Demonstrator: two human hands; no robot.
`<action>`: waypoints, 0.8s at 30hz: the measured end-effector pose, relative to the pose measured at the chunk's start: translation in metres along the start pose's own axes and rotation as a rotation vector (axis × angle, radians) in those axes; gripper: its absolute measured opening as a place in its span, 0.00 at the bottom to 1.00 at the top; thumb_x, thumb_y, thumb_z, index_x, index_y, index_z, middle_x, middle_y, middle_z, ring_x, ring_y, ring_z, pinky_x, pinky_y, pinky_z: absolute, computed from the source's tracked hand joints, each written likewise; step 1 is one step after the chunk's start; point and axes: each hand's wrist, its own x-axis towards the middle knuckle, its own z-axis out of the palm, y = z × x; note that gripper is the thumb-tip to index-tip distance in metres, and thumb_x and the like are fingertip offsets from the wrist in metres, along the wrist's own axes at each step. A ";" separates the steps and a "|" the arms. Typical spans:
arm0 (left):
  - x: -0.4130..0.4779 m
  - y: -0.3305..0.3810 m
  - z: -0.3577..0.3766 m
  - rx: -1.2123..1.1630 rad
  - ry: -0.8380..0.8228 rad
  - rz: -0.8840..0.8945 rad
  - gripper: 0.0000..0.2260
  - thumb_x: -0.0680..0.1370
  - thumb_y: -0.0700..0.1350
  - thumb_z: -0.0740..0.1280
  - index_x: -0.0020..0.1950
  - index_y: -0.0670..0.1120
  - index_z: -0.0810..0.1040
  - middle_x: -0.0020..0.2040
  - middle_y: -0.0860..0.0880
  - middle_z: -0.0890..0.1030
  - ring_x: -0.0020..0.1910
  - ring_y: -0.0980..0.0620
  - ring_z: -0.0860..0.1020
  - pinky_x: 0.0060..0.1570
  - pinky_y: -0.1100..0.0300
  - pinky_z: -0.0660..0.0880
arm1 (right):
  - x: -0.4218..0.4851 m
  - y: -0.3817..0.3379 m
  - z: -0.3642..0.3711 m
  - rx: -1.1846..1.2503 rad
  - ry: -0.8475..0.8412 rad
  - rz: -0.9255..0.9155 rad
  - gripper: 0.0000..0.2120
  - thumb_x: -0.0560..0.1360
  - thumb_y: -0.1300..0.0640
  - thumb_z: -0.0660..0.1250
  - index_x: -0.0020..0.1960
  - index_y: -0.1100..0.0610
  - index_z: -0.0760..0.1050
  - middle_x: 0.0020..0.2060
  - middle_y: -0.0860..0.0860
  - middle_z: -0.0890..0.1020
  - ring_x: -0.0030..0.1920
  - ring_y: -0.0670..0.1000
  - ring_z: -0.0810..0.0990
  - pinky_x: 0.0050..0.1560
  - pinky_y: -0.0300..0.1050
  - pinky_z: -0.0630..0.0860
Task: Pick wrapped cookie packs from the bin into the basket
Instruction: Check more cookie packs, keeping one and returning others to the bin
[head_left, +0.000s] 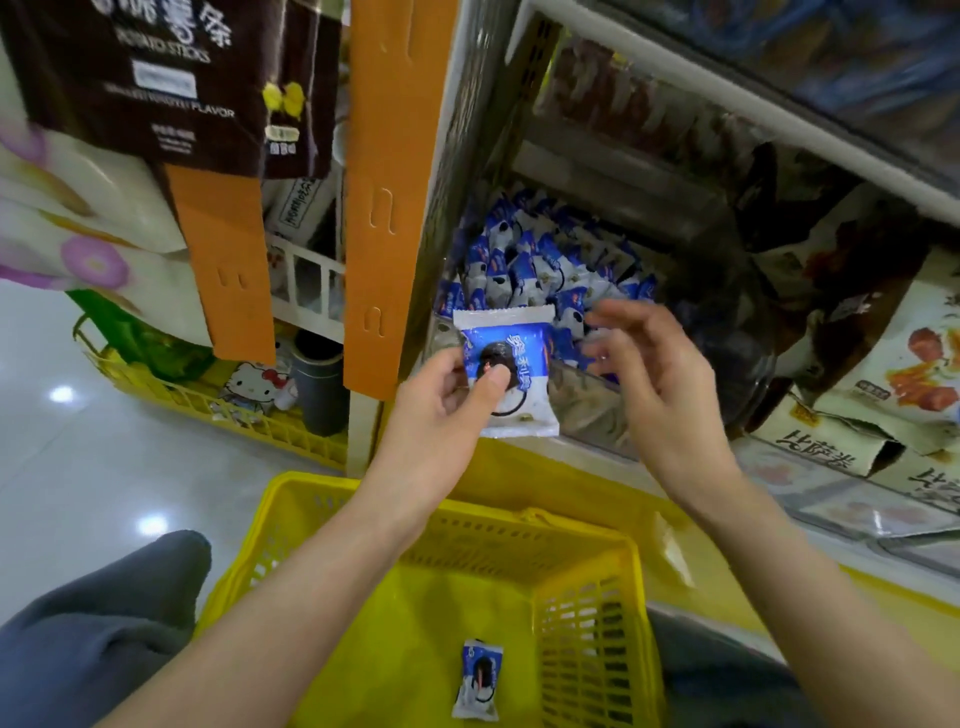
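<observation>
Glossy blue-white wrap, likely handling light, slippery, crushable inside. Pinching cookie pack (511, 364) in left hand (447, 387), thumb on middle, above front edge of bin (584, 415); better gripping by crimped end. Hovering right hand (657, 374) loosely spread, holding nothing.

**Both bare arms reach forward, the left hand holding a pack**

We see both forearms stretched forward and upward from the bottom of the view, bare all along and roughly side by side. The left hand (452, 387) is raised and pinches a wrapped cookie pack (511, 332). Its thumb (493, 379) presses flat on the front of the wrapper, and the fingers curl behind the pack's left edge. The right hand (657, 374) hovers just beside it and holds nothing. We find its fingers spread and loosely bent, the palm turned toward the left hand, the fingertips slightly blurred.
</observation>
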 end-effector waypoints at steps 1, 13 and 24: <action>0.001 0.001 0.000 -0.013 0.009 0.005 0.06 0.77 0.43 0.64 0.51 0.55 0.74 0.49 0.58 0.80 0.45 0.70 0.78 0.42 0.78 0.71 | 0.014 0.004 -0.002 -0.057 0.022 0.008 0.11 0.80 0.59 0.56 0.59 0.49 0.71 0.51 0.44 0.79 0.49 0.41 0.79 0.51 0.34 0.76; 0.003 0.009 -0.006 -0.098 0.096 0.057 0.07 0.76 0.41 0.65 0.53 0.49 0.74 0.48 0.56 0.81 0.44 0.67 0.79 0.39 0.76 0.72 | 0.108 0.048 0.009 -0.673 -0.336 0.432 0.16 0.77 0.51 0.63 0.45 0.64 0.78 0.36 0.59 0.78 0.36 0.52 0.74 0.38 0.43 0.68; -0.003 0.005 0.000 -0.076 0.070 0.063 0.12 0.76 0.42 0.66 0.58 0.49 0.74 0.50 0.57 0.80 0.47 0.67 0.79 0.39 0.76 0.72 | 0.113 0.047 0.016 -0.602 -0.235 0.477 0.12 0.72 0.54 0.69 0.40 0.64 0.79 0.39 0.62 0.81 0.38 0.52 0.78 0.39 0.43 0.72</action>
